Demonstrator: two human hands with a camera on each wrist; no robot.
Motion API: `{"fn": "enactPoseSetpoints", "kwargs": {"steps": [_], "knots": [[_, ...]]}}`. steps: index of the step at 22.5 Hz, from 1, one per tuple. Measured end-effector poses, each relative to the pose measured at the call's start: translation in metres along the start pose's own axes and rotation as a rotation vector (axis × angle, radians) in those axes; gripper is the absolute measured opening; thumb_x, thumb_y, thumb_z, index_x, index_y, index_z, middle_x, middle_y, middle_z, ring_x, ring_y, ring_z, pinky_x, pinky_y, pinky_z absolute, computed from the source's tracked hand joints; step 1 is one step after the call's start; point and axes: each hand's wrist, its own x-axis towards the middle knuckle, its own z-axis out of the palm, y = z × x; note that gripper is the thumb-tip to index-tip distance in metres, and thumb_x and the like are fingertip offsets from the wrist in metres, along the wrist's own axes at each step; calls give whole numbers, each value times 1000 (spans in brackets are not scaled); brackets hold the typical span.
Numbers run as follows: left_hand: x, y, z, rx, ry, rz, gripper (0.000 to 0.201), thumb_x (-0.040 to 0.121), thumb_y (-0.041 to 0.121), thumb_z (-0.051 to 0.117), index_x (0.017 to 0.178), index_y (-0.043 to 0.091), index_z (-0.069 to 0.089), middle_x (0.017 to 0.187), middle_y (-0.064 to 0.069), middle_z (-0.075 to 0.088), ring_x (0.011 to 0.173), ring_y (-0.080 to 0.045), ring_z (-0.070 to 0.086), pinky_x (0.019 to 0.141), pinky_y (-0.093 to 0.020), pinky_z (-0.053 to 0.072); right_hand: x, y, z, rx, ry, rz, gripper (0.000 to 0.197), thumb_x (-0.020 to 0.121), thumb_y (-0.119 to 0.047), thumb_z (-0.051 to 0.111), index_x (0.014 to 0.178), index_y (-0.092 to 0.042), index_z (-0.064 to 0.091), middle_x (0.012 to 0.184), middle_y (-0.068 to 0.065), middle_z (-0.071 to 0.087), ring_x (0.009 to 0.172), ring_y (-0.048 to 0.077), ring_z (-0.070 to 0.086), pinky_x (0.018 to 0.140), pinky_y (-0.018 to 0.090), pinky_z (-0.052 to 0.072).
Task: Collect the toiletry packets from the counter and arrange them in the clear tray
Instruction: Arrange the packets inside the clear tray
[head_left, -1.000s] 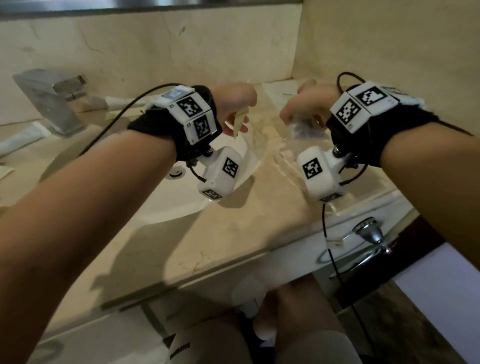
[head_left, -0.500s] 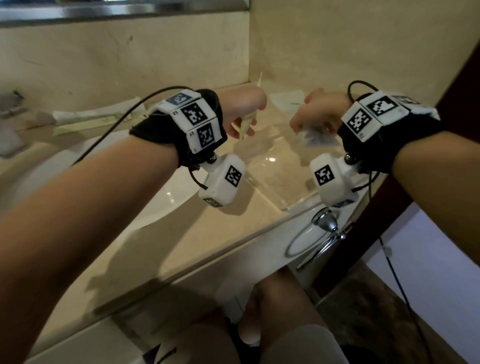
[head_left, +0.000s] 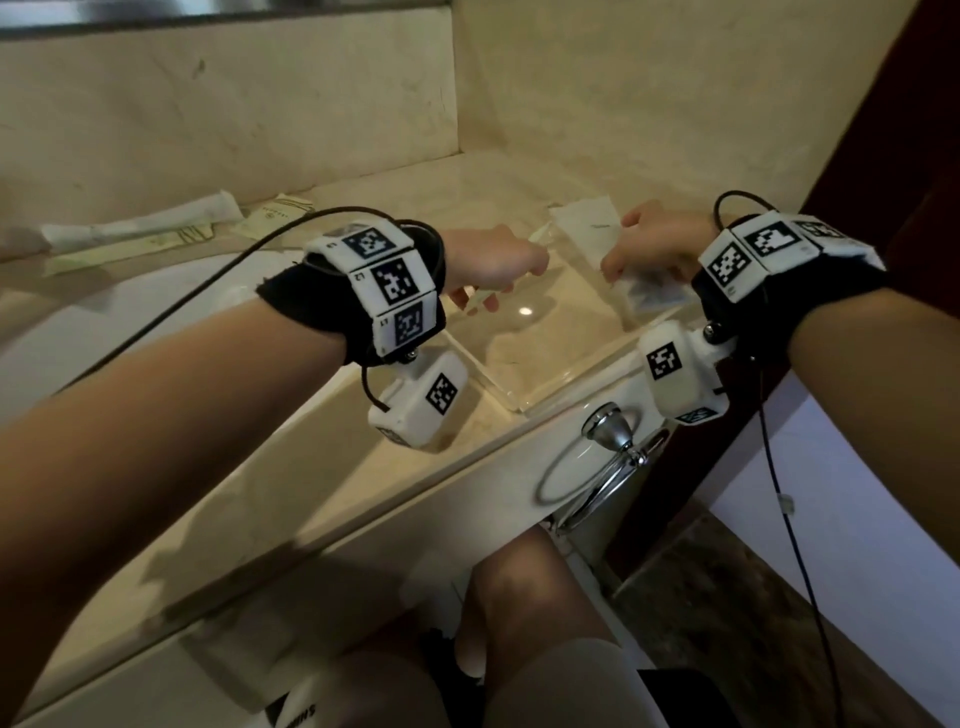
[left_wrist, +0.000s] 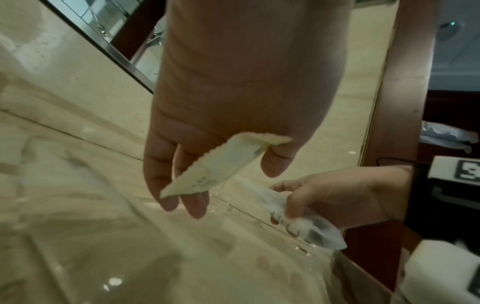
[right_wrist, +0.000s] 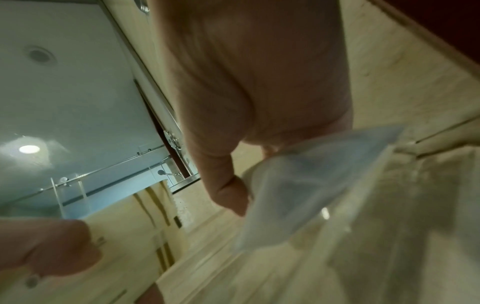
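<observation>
Standing at the marble worktop (head_left: 291, 467), I have both hands over the clear tray (head_left: 545, 384), which sits at the worktop's right end near the front edge, beside the basin (head_left: 130, 312); the tray's floor looks bare from the head view. I judge this to be the placing step: two packets are in hand and neither is down yet. My left hand (head_left: 493, 260) hangs over the tray's left side with its fingers loosely bent, and a small cream sachet (left_wrist: 215, 170) with a serrated edge is pinched between thumb and fingers, tilted. My right hand (head_left: 654, 249) is over the tray's right side, thumb and fingers pinching a clear plastic packet (left_wrist: 303, 220) that sags a little; whether it touches the tray wall I cannot tell. More packets remain on the worktop: a white one (head_left: 587, 218) just behind the tray, and a long wrapped one (head_left: 145, 228) with flat cream sachets (head_left: 275, 218) behind the basin. Next I should lower each packet flat onto the tray floor, side by side and not overlapping, then let go. Both are light and limp, so I expect they will slide or curl if dropped from any height.
</observation>
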Motion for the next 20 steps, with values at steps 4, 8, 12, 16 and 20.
{"fn": "enactPoseSetpoints", "kwargs": {"steps": [4,8,12,16,20], "knots": [[3,-5,11,148,-34,-30,52,95,33,41,137,4,28,105,-12,52,87,-24,52,59,-26,40,7,16,6,-27,-1,-71,77,82,-14,66,145,-16,23,134,15,45,100,28,51,60,31,45],[7,-6,16,246,-26,-8,56,95,30,41,141,3,24,107,-13,52,83,-23,50,59,-28,41,16,28,10,-297,11,-222,70,91,-30,55,149,-19,19,147,17,34,131,34,40,101,37,38],[5,-7,17,294,10,0,58,96,32,41,143,4,24,122,-15,50,102,-29,53,77,-35,45,11,33,20,-547,16,-358,55,98,-40,35,150,-29,20,159,6,11,146,29,10,117,43,14],[0,-9,29,535,73,22,62,96,40,42,145,7,23,149,-11,30,133,-30,38,105,-39,34,20,36,23,-697,-85,-320,53,101,-40,18,151,-31,3,161,1,-5,149,24,-7,120,46,0],[3,-16,30,652,51,39,61,93,34,45,144,9,24,147,-10,29,135,-30,32,107,-41,33,28,35,26,-724,-108,-260,59,100,-42,24,151,-29,-1,161,6,-5,148,27,-10,120,47,1]]}}
